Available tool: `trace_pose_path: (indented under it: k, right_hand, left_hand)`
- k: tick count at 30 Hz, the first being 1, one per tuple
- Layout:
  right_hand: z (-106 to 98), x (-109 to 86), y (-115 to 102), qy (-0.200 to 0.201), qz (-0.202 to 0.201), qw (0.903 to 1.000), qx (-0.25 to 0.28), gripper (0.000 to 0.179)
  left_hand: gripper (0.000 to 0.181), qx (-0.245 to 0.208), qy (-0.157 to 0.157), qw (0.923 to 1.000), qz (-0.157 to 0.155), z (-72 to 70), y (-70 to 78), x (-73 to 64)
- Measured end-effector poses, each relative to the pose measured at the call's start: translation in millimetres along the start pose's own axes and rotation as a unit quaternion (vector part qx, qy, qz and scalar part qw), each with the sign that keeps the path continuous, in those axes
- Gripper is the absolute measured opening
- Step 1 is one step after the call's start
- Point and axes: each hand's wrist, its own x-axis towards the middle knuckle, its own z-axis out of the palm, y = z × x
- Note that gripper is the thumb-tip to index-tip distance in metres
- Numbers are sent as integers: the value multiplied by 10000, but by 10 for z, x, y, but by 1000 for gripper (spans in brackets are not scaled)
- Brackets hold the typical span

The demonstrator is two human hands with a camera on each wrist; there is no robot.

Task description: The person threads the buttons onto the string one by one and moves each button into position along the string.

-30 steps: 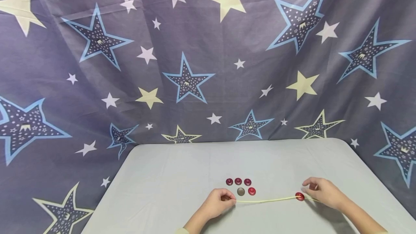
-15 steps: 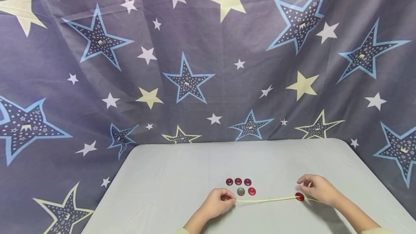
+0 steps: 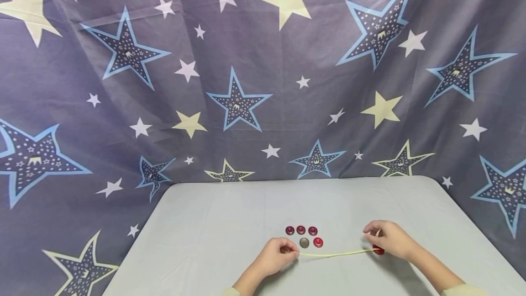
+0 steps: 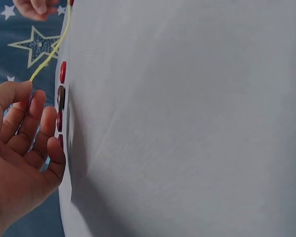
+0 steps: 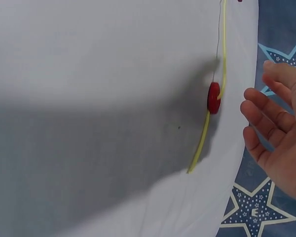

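Between thumb and index finger, my left hand [image 3: 277,256] pinches one end of a yellow cord [image 3: 334,255]. The cord stretches right, sagging slightly, to a red button [image 5: 214,98] lying on the table. It passes through that button, and a short tail sticks out on the far side in the right wrist view. My right hand [image 3: 390,240] hovers over this button with loosely bent fingers, holding nothing and partly covering it in the head view. Beyond the cord lie three dark red buttons [image 3: 301,230] in a row, with a brown button [image 3: 304,243] and a brighter red button [image 3: 318,242] nearer me.
All of this is on a table [image 3: 213,223] with a pale cloth. A dark curtain [image 3: 255,150] with printed stars hangs behind the table and along its sides.
My right hand has moved left, from beside the threaded button to above it. The cord sags a little more. My left hand keeps its place and its pinch.
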Motion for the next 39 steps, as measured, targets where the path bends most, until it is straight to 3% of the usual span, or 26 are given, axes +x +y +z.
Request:
trace_pose_path:
  k: [3, 10, 16, 39]
  right_hand:
    - [25, 18, -39, 19, -27, 10000, -20, 18]
    - [109, 73, -119, -135, -135, 9997, 178, 19]
    - [201, 115, -168, 52, -552, 9985, 17, 15]
    - [584, 250, -550, 116, -1090, 9932, 392, 12]
  left_hand:
    - [8, 2, -22, 10000, 79, -11, 2, 0]
    - [7, -45, 21, 9996, -260, -2, -10, 22]
    - [6, 33, 37, 9996, -266, 8, 17, 32]
    - [6, -22, -24, 9996, -282, 15, 64, 68]
